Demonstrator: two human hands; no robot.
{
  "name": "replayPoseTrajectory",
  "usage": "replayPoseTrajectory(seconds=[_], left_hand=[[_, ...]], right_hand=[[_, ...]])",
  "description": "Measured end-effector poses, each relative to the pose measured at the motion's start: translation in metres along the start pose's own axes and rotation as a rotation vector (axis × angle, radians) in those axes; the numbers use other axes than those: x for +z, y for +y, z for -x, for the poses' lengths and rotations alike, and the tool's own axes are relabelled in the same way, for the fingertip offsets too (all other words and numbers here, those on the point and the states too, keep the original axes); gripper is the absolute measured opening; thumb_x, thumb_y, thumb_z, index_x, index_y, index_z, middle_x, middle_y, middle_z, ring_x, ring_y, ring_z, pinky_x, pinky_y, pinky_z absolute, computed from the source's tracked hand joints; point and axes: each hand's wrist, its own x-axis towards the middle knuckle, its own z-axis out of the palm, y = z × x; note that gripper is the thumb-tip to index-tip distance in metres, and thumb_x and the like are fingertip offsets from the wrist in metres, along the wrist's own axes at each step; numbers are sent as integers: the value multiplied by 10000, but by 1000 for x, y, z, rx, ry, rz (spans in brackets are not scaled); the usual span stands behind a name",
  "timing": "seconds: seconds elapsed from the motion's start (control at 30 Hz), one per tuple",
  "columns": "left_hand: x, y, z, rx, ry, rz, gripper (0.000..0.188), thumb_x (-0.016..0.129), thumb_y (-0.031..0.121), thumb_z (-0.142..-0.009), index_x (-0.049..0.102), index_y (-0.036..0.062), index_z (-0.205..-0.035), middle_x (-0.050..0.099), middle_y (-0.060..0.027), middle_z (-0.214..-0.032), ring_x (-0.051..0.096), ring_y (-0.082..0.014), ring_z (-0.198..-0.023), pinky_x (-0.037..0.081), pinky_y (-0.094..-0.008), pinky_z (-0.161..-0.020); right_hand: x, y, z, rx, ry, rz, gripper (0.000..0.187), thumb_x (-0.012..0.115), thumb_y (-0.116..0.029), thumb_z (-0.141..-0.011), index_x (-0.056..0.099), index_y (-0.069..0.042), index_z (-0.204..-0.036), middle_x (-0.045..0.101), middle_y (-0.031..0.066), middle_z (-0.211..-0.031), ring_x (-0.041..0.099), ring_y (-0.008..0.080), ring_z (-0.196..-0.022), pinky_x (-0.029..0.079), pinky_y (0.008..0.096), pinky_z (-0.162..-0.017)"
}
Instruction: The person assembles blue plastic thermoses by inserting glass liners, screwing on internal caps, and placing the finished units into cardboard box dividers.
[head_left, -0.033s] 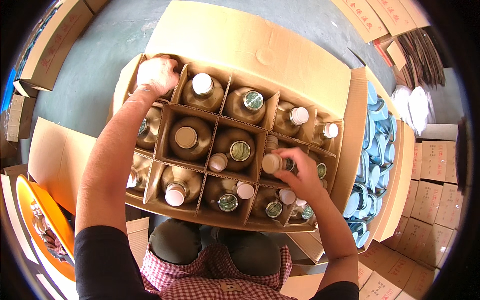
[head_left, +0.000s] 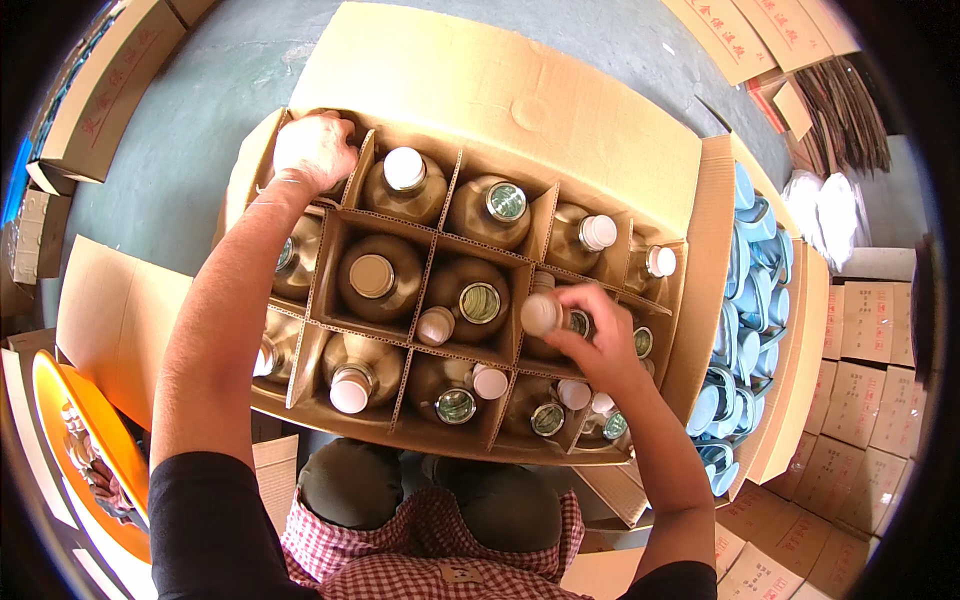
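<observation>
Cap [head_left: 541, 314], pale and slightly blurred, pinched between thumb and fingers of the right hand [head_left: 607, 340]. We place it over the cardboard box [head_left: 480, 80], middle row, fourth compartment from the left, just left of an open-mouthed bottle [head_left: 579, 323]. Whether the hand touches that bottle, we cannot tell. Left hand [head_left: 315, 152] in the far left compartment, fingers curled downward; we cannot tell what they grip. Other bottles [head_left: 395, 205] stand between dividers [head_left: 330, 265]. Rightward we note blue plastic pieces [head_left: 748, 300] in a second box [head_left: 795, 375]; leftward, an orange tub [head_left: 50, 400].
</observation>
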Motion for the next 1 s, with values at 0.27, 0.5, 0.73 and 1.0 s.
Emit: replayPoseTrajectory(seconds=[0.27, 0.5, 0.73, 1.0], left_hand=[[8, -2, -2, 41, 93, -4, 240, 550, 339, -806, 682, 168, -912, 671, -79, -875, 639, -279, -832, 506, -388, -751], [11, -1, -6, 28, 56, -25, 267, 523, 360, -805, 671, 181, -936, 673, -56, -935, 634, -244, -884, 506, -352, -770], [-9, -3, 12, 94, 110, 130, 279, 530, 342, -826, 680, 129, -926, 674, -83, -931, 642, -241, -870, 506, -348, -770], [-95, -58, 89, 44, 398, 599, 293, 623, 173, -758, 644, 48, -1023, 609, -143, -1080, 581, -333, -984, 452, -364, -866]], right_hand=[[43, 13, -113, -108, 225, 557, 198, 598, -303, -822, 651, -130, -904, 598, 124, -850, 595, 285, -824, 512, 380, -686], [62, 23, -133, -124, -50, 727, 237, 563, -277, -852, 652, -60, -819, 599, 159, -888, 607, 300, -821, 523, 406, -680], [76, 23, -146, 70, -34, 698, 235, 500, -339, -900, 642, -152, -923, 588, 94, -952, 597, 277, -870, 495, 398, -735], [76, 15, -139, 63, 95, 606, 251, 576, -292, -856, 626, -131, -1042, 575, 101, -1062, 563, 316, -972, 464, 415, -821]])
